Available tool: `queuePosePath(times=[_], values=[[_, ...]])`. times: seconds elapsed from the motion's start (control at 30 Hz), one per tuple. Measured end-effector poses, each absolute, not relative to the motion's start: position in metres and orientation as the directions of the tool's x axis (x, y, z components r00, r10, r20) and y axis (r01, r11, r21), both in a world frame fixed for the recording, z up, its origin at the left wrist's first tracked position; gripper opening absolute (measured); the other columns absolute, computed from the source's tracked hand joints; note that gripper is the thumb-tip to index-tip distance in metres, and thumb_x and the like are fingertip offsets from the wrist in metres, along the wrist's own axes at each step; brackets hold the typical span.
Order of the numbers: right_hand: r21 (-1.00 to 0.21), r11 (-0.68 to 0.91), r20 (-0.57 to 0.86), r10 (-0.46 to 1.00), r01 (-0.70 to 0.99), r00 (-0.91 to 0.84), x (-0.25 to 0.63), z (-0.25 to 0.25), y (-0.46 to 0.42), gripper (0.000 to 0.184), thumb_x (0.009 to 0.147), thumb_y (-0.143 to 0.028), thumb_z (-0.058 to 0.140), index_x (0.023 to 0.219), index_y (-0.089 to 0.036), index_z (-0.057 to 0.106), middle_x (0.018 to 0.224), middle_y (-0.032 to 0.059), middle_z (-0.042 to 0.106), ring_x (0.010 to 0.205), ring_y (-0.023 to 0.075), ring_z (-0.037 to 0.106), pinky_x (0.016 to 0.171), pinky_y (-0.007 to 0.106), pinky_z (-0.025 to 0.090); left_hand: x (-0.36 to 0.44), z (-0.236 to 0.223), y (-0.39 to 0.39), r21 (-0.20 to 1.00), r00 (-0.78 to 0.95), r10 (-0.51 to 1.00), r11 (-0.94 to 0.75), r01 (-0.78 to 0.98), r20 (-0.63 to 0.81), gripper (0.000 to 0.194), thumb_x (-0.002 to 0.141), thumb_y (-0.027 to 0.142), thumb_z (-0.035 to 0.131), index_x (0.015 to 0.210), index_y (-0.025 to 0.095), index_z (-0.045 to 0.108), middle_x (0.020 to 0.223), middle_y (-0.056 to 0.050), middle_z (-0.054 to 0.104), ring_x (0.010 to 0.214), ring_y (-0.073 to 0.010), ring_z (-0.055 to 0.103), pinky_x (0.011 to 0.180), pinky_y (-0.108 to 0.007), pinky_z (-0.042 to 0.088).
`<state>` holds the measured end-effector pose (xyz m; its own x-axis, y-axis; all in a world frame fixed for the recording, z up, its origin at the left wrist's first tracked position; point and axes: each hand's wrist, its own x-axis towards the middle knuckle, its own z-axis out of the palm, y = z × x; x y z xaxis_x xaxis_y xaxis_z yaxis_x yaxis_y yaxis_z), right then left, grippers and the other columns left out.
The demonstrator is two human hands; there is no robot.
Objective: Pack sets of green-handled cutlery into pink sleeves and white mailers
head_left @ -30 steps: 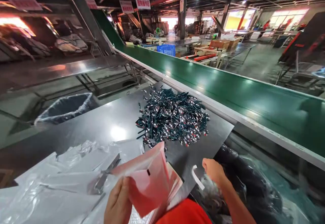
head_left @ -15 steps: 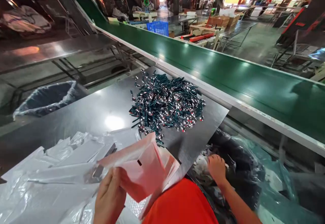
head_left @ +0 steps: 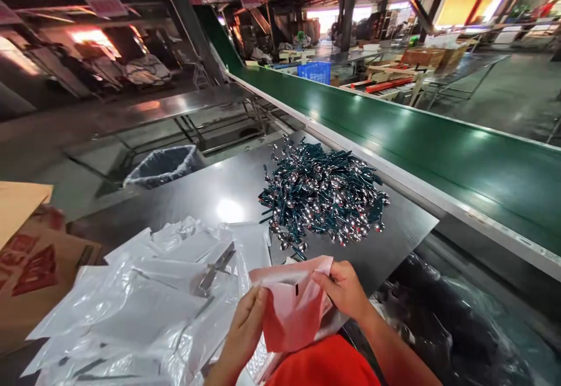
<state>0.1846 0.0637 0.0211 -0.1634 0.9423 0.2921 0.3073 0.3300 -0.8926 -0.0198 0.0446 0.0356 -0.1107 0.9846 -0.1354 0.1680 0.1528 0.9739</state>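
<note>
Both of my hands grip a pink bag low in the middle of the view. My left hand pinches its left edge, and my right hand pinches its upper right edge. Just beyond the bag, a heap of shiny spoons with dark green handles lies on the metal table. To the left of my hands a pile of clear plastic bags is spread out, with a metal tool lying on top.
A green conveyor belt runs along the table's far right side. A bin lined with a dark bag stands beyond the table. Cardboard boxes sit at the left. Dark plastic bags fill the space at lower right.
My right hand has come up from the dark bags at lower right and taken hold of the pink bag's top edge. The view has swung left, bringing the cardboard boxes in.
</note>
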Motion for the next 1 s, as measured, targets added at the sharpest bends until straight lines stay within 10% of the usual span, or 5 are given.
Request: queuePosePath(times=[0.4, 0.57, 0.8, 1.0], values=[[-0.826, 0.500, 0.390, 0.841, 0.262, -0.374, 0.204, 0.038, 0.074, 0.032, 0.096, -0.029, 0.047, 0.112, -0.018, 0.072, 0.098, 0.0083, 0.078, 0.079, 0.0154, 0.073, 0.070, 0.021, 0.052, -0.045, 0.044, 0.056, 0.954, 0.091, 0.994, -0.090, 0.287, 0.066, 0.032, 0.081, 0.041, 0.060, 0.102, 0.025, 0.078, 0.108, -0.010, 0.076, 0.094, -0.0279, 0.072, 0.082, -0.035, 0.056], [-0.837, 0.545, 0.469, 0.762, 0.052, -0.447, 0.211, 0.045, 0.083, 0.036, 0.091, -0.020, 0.042, 0.093, -0.019, 0.078, 0.079, 0.0051, 0.077, 0.064, 0.0135, 0.070, 0.059, 0.020, 0.050, -0.049, 0.072, 0.056, 0.975, 0.183, 0.980, -0.109, 0.193, 0.074, 0.023, 0.073, 0.032, 0.060, 0.076, 0.027, 0.082, 0.070, -0.008, 0.078, 0.059, -0.0249, 0.070, 0.053, -0.031, 0.051], [-0.884, 0.463, 0.436, 0.774, -0.059, -0.459, 0.209, 0.052, 0.080, 0.040, 0.093, -0.034, 0.040, 0.071, -0.020, 0.071, 0.063, 0.0038, 0.067, 0.060, 0.0165, 0.062, 0.061, 0.027, 0.048, -0.057, 0.076, 0.050, 0.995, 0.201, 0.979, -0.056, 0.085, 0.038, 0.025, 0.071, 0.033, 0.057, 0.061, 0.022, 0.077, 0.060, -0.008, 0.072, 0.059, -0.0249, 0.065, 0.058, -0.033, 0.047], [-0.858, 0.491, 0.463, 0.866, 0.152, -0.188, 0.186, 0.046, 0.071, 0.033, 0.082, -0.048, 0.066, 0.065, -0.021, 0.056, 0.061, -0.0006, 0.059, 0.057, 0.0136, 0.056, 0.054, 0.023, 0.044, -0.043, 0.077, 0.049, 0.958, 0.089, 0.988, -0.145, 0.249, 0.126, 0.025, 0.072, 0.036, 0.065, 0.055, 0.022, 0.055, 0.051, 0.000, 0.056, 0.050, -0.0159, 0.051, 0.051, -0.027, 0.036]])
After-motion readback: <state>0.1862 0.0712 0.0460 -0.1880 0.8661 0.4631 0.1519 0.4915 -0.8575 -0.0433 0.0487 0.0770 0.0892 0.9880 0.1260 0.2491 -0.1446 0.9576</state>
